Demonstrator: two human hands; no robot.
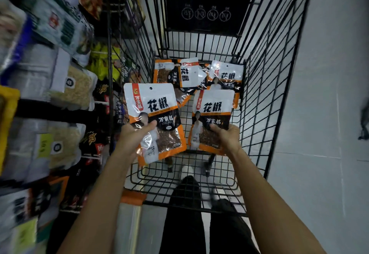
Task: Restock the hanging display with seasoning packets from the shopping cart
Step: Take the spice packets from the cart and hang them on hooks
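While both hands grip seasoning packets — left hand one packet, right hand another — above the cart, open floor rightward.

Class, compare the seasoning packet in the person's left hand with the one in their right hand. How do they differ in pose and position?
The left hand's packet is lifted nearer the camera and looks larger; the right hand's packet sits lower in the cart. The left packet tilts with its top leaning left; the right one leans slightly right. The left hand grips its packet's lower left part, the right hand its packet's lower right. Both share the same white, orange and black design.
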